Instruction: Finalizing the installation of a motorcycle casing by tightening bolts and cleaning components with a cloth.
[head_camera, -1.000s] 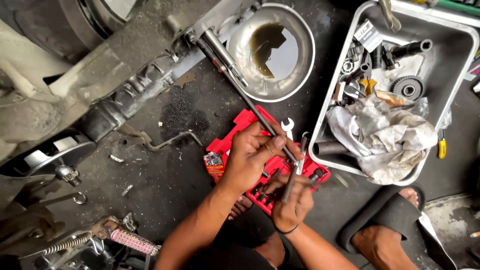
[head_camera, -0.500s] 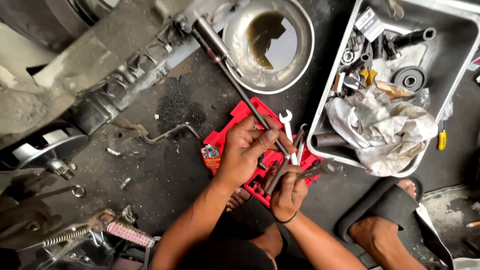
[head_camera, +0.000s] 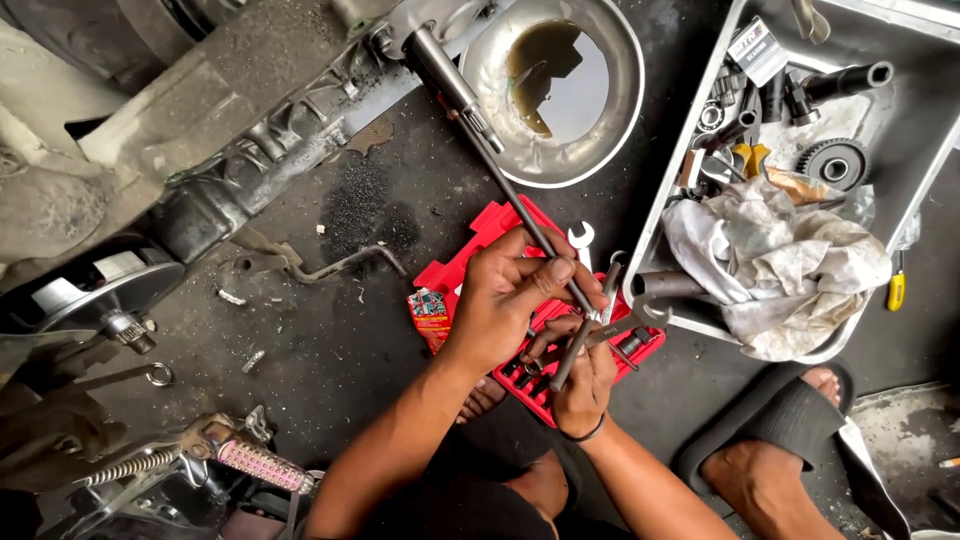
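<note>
While the left hand (head_camera: 500, 305) grips a long dark rod (head_camera: 530, 215) above the red tool case (head_camera: 480, 250), the right hand (head_camera: 585, 375) clasps a metal wrench (head_camera: 580, 340) over it; a small colourful packet (head_camera: 430, 310) lies just beside the case.

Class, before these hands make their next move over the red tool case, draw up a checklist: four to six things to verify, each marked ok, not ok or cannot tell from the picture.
1. Left hand has a firm hold on the long rod: ok, thumb and fingers wrap it.
2. Right hand holds its short tool securely: cannot tell, grip partly hidden.
3. Red tool case lies open and flat: ok.
4. Oil pan stands clear of the hands: ok, but the rod passes right beside its rim.
5. Parts tray is tidy: not ok, rag and parts piled.
6. Foot is protected: not ok, open sandal.
</note>
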